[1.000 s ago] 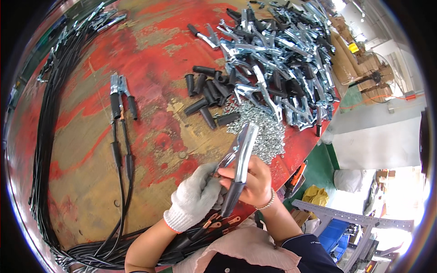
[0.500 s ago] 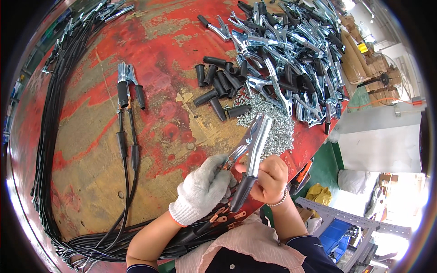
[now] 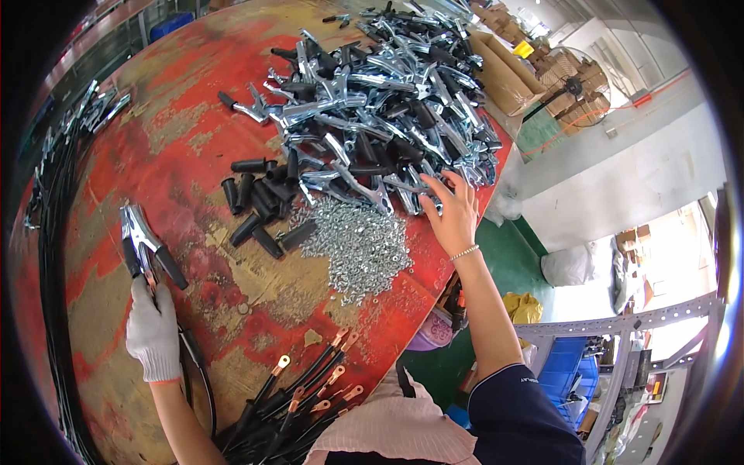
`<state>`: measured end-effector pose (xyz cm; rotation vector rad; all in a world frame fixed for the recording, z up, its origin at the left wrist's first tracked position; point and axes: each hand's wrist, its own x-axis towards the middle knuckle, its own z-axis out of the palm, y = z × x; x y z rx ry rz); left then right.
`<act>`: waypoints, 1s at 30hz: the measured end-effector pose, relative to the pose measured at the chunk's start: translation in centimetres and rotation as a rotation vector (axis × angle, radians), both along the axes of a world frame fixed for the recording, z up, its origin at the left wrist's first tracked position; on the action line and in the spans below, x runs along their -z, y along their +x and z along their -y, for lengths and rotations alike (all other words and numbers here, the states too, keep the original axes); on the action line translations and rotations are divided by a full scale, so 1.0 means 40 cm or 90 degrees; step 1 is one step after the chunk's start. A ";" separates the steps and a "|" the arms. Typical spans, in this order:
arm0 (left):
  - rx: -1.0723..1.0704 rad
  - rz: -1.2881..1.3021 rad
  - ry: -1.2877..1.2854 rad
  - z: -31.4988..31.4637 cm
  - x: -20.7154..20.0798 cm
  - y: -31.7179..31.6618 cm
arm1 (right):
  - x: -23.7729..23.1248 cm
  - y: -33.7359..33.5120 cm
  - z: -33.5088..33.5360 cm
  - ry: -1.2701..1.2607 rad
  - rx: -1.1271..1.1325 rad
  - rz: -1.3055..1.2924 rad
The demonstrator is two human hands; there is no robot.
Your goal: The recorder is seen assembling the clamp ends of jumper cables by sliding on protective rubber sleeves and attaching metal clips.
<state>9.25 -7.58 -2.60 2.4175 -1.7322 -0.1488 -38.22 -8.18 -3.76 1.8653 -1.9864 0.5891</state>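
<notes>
- Both hands have parted since the earlier frame: the left has shifted to the left side of the table with a clamp, and the right has reached out to the large pile.
- At the left, the hand in a white knitted glove with an orange edge (image 3: 153, 329) has its fingers folded around the base of a silver metal spring clamp with black tubular handles (image 3: 139, 231); the fingers hide the exact grip.
- That clamp lies on the left part of the table, tips pointing away from the person; whether another lies beneath it cannot be told.
- At the right, the bare hand with a beaded bracelet (image 3: 456, 213) is open, fingers spread, holding nothing visible, at the near right edge of a heap of silver clamps with black handles (image 3: 372, 93); contact is unclear.
- Left of that hand sits a mound of small silvery metal fasteners (image 3: 356, 248).
- Beside the mound lie loose black tubular sleeves (image 3: 265, 198).
- Nearer the person, black cables with copper ring ends (image 3: 283, 362) fan out.
- Along the far left runs a long black cable bundle (image 3: 54, 271).
- Beneath everything spreads a worn red-and-tan tabletop (image 3: 232, 291).
</notes>
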 end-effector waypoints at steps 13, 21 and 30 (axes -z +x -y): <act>0.496 -0.079 0.234 -0.253 -0.041 -0.116 | -0.045 -0.020 -0.041 0.144 -0.198 0.260; 0.261 -0.394 0.196 -0.254 -0.060 -0.085 | -0.046 -0.065 -0.061 -0.034 -0.103 0.072; 0.027 -0.856 0.260 -0.180 -0.099 -0.092 | -0.072 0.059 -0.193 0.228 -0.194 0.931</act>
